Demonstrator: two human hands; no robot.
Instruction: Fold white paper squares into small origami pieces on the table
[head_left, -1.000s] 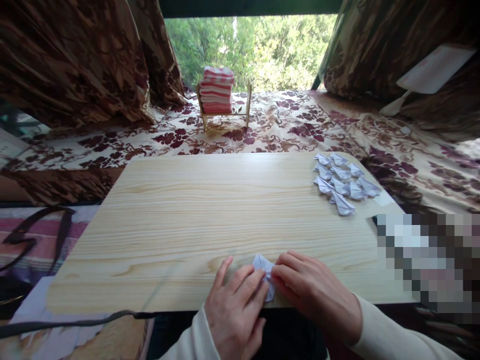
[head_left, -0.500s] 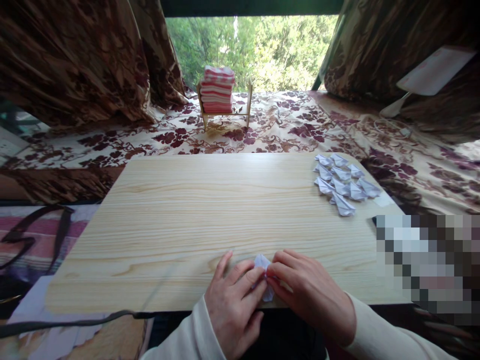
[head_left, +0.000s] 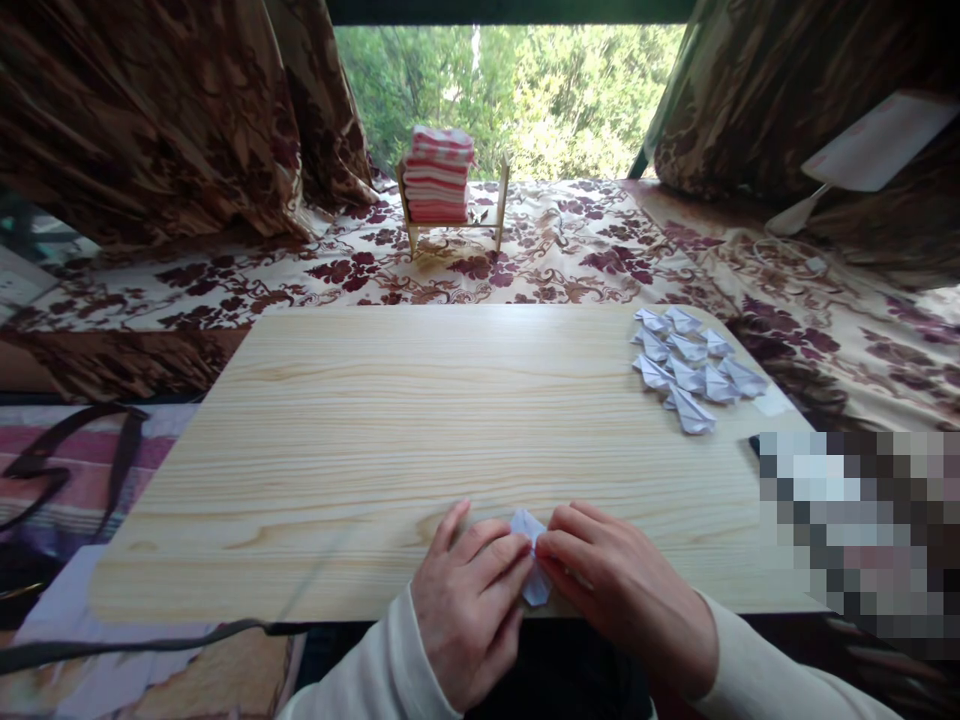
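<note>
A small piece of white folded paper [head_left: 535, 585] lies at the front edge of the wooden table, between my two hands. My left hand [head_left: 476, 590] presses on its left side, index finger and thumb against the paper, the other fingers stretched over the tabletop. From the right, my right hand [head_left: 604, 565] pinches the paper near its middle with curled fingers. Fingertips of both hands nearly meet over the crease and hide part of the paper. Several finished-looking white folded paper pieces [head_left: 686, 370] sit grouped at the table's far right corner.
The light wooden table [head_left: 360, 420] spans the middle. Behind it, a small rack [head_left: 499, 215] with stacked pink-and-white cloths [head_left: 439, 180] stands on flowered fabric. White paper sheets [head_left: 67, 610] and a dark strap [head_left: 150, 645] lie at lower left. A lamp [head_left: 874, 145] is at upper right.
My left thumb has drawn in under the hand. My right fingers have shifted slightly on the paper, exposing more of its lower part. The camera view has moved a little.
</note>
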